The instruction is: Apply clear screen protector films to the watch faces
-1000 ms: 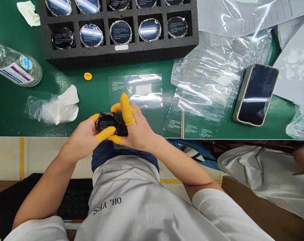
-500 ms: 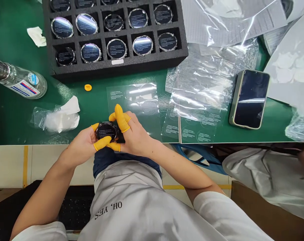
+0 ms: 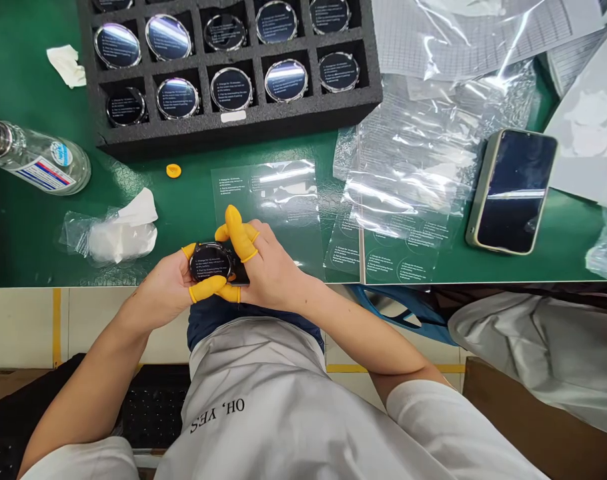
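A round black watch with small white print across its face is held at the table's front edge. My left hand, in yellow finger cots, is closed on its left side, with the thumb along the lower rim. My right hand, also in yellow finger cots, grips the watch's right side, and a dark strap shows below its fingers. Just beyond lies a clear sheet of printed stickers. Further back, a black foam tray holds several similar watches, each in its own compartment.
On the left stand a glass bottle, a plastic packet with white wipes and a loose yellow finger cot. To the right lie more clear sticker sheets, a phone and papers. Another person's sleeve is at the right.
The watch face has tilted slightly and its print shows more fully. Both hands keep their hold almost in place. The view has shifted a little.
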{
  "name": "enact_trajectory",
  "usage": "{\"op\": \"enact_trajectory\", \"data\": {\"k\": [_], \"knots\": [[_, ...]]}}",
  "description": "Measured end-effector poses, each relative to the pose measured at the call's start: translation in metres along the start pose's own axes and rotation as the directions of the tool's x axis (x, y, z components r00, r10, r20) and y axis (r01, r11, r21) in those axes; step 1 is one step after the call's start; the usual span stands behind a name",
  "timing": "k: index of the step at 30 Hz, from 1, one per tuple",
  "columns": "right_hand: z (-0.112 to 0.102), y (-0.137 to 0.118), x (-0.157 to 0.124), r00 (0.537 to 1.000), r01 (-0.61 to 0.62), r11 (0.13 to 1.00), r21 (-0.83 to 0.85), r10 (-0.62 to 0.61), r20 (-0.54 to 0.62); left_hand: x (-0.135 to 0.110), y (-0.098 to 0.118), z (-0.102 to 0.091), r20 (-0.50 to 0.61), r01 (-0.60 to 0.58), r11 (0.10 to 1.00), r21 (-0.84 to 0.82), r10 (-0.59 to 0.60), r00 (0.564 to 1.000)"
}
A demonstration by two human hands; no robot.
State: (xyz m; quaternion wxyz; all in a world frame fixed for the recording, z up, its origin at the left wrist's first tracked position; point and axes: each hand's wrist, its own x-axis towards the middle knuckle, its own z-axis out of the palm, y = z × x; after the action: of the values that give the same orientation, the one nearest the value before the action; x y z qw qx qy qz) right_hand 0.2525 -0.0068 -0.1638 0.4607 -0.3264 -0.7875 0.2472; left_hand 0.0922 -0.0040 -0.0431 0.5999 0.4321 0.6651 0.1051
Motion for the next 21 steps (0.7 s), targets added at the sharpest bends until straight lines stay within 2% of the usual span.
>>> {"op": "enact_trajectory", "data": {"k": [5,10,12,14,16,18,20,21], "knots": [[0.0,0.001,0.0,1.0,0.011,1.0,0.026,-0.01,-0.026,-0.001,0.007,-0.002,0.059,-0.001,1.0,0.002,0.001,0.998],[0.001,0.001,-0.001,0.999,-0.019,0.999,0.032,0.017,0.039,0.003,0.0,0.003,-0.036,0.016,1.0,0.007,-0.015,0.999],[0.001,0.0,0.0,1.0,0.002,1.0,0.021,-0.003,0.025,0.003,-0.002,0.003,-0.068,0.004,0.999,0.054,0.0,0.998],[-0.001,-0.002,0.002,0.999,0.032,0.999,0.011,-0.032,-0.017,0.0,0.001,-0.001,-0.045,-0.01,0.991,0.131,0.017,0.999],[-0.004,-0.004,0.006,0.997,0.042,0.999,0.014,-0.041,-0.069,-0.004,0.011,-0.01,-0.007,-0.019,0.962,0.271,0.022,1.0],[-0.007,-0.005,0.009,0.994,0.013,0.999,0.04,-0.009,-0.108,-0.004,0.029,-0.023,-0.018,-0.04,0.895,0.445,0.053,0.998],[-0.009,-0.006,0.011,0.992,-0.021,0.998,0.066,0.029,-0.124,0.005,0.057,-0.036,-0.101,-0.103,0.816,0.568,0.193,0.976],[-0.01,-0.006,0.012,0.992,-0.032,0.997,0.072,0.04,-0.119,0.014,0.074,-0.043,-0.161,-0.136,0.773,0.62,0.294,0.942]]}}
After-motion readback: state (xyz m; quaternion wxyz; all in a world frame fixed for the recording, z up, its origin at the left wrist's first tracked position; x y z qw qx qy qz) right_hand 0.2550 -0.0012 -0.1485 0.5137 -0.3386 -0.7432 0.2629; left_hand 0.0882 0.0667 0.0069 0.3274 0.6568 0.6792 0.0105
